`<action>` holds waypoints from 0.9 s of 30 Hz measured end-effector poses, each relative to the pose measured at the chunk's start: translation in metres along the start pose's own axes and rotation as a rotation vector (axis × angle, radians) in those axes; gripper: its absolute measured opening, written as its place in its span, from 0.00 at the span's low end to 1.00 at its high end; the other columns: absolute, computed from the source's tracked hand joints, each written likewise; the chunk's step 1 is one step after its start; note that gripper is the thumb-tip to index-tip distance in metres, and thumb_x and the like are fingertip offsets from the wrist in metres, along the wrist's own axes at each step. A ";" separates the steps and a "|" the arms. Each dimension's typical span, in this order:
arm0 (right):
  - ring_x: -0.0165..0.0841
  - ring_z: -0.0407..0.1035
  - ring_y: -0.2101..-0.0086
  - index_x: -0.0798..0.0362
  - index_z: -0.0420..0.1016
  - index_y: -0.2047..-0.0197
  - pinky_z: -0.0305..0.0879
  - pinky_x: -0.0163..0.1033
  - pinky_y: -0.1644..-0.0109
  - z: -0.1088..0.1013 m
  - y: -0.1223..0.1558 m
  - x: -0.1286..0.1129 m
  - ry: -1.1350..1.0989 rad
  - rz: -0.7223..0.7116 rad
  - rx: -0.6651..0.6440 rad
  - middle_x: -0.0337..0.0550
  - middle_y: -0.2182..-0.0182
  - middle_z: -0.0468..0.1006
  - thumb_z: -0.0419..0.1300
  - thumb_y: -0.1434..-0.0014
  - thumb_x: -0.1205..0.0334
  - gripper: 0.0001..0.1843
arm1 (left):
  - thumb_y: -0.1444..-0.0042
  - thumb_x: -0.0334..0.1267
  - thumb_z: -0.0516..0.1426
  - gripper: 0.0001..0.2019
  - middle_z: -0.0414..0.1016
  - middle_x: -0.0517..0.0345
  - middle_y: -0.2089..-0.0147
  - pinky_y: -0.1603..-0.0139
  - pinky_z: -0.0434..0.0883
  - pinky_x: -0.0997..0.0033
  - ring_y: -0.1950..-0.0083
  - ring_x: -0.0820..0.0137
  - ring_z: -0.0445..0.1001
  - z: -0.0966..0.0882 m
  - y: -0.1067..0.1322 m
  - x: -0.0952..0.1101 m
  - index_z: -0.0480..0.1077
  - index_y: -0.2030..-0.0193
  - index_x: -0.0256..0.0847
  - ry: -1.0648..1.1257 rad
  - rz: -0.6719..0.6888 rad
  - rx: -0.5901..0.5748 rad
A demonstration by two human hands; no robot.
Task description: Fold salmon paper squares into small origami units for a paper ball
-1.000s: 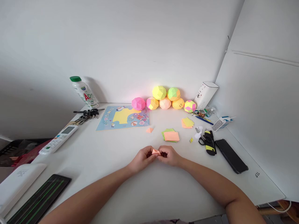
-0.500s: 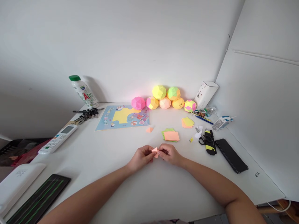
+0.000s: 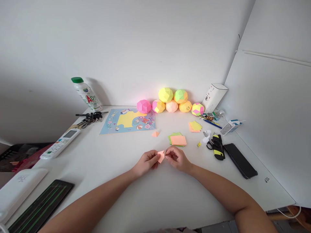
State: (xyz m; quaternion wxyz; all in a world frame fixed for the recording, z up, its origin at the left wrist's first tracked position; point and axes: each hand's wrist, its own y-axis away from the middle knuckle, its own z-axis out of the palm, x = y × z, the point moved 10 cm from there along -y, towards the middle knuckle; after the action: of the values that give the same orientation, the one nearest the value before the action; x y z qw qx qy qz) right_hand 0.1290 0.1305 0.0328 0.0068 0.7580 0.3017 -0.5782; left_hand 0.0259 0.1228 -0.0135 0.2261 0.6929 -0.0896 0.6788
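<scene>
My left hand (image 3: 146, 160) pinches a small folded orange paper piece (image 3: 160, 156) just above the white table (image 3: 116, 161). My right hand (image 3: 178, 159) is curled beside it, its fingertips meeting at the paper's right edge. A second small folded orange piece (image 3: 155, 133) lies on the table farther back. A stack of orange and green paper squares (image 3: 178, 140) sits just beyond my right hand, and another small pile of yellow and orange squares (image 3: 195, 126) lies behind that.
Several coloured paper balls (image 3: 171, 102) line the back wall. A picture sheet (image 3: 128, 120), keys (image 3: 89, 118), bottle (image 3: 86, 94) and remote (image 3: 60, 143) lie left. Scissors (image 3: 215, 145), a black phone (image 3: 240, 160), a white box (image 3: 214, 97) and pens sit right.
The orange piece has been turned up from lying flat between my fingers to standing more upright in my left hand. My right fingers have loosened to its edge.
</scene>
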 end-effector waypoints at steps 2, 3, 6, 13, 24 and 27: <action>0.27 0.61 0.75 0.52 0.65 0.66 0.59 0.32 0.76 0.001 0.002 -0.008 0.048 -0.106 0.004 0.42 0.69 0.68 0.54 0.42 0.62 0.03 | 0.44 0.51 0.51 0.18 0.63 0.65 0.81 0.76 0.56 0.76 0.79 0.76 0.59 0.000 0.000 0.001 0.60 0.75 0.39 0.010 -0.009 0.001; 0.27 0.61 0.75 0.52 0.66 0.66 0.59 0.33 0.76 0.003 0.003 -0.012 0.086 -0.160 -0.004 0.43 0.68 0.68 0.54 0.42 0.63 0.03 | 0.44 0.51 0.51 0.18 0.63 0.65 0.81 0.76 0.56 0.76 0.79 0.76 0.59 0.000 0.000 0.002 0.60 0.75 0.39 0.008 -0.010 0.001; 0.28 0.63 0.73 0.52 0.70 0.65 0.63 0.34 0.73 0.009 0.007 -0.018 0.202 -0.273 -0.034 0.45 0.67 0.69 0.53 0.41 0.65 0.05 | 0.43 0.51 0.50 0.18 0.62 0.65 0.82 0.76 0.56 0.76 0.79 0.76 0.59 0.001 0.001 0.003 0.61 0.75 0.39 -0.017 0.004 -0.009; 0.29 0.66 0.72 0.53 0.73 0.64 0.66 0.35 0.68 0.008 0.009 -0.021 0.276 -0.329 -0.004 0.44 0.69 0.69 0.53 0.39 0.65 0.08 | 0.43 0.52 0.50 0.18 0.61 0.66 0.82 0.77 0.54 0.76 0.79 0.77 0.56 0.003 0.001 0.003 0.63 0.74 0.39 -0.098 0.029 -0.016; 0.29 0.63 0.77 0.53 0.74 0.70 0.60 0.34 0.77 -0.002 0.002 -0.003 0.030 -0.050 0.064 0.42 0.74 0.69 0.58 0.44 0.61 0.07 | 0.41 0.45 0.47 0.16 0.61 0.64 0.79 0.77 0.54 0.76 0.78 0.76 0.55 0.008 0.002 0.010 0.61 0.76 0.39 -0.260 0.093 -0.054; 0.28 0.64 0.77 0.53 0.75 0.70 0.63 0.34 0.77 0.000 0.003 0.014 -0.126 0.137 0.053 0.41 0.73 0.69 0.60 0.45 0.59 0.07 | 0.41 0.41 0.47 0.15 0.60 0.64 0.78 0.76 0.54 0.76 0.77 0.76 0.54 0.010 0.003 0.013 0.60 0.77 0.39 -0.291 0.120 -0.054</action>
State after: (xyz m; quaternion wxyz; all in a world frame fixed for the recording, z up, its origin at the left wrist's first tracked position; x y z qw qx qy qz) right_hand 0.1325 0.1343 0.0197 0.0453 0.7389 0.2331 -0.6306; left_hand 0.0339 0.1181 0.0005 0.1882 0.7711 -0.1808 0.5808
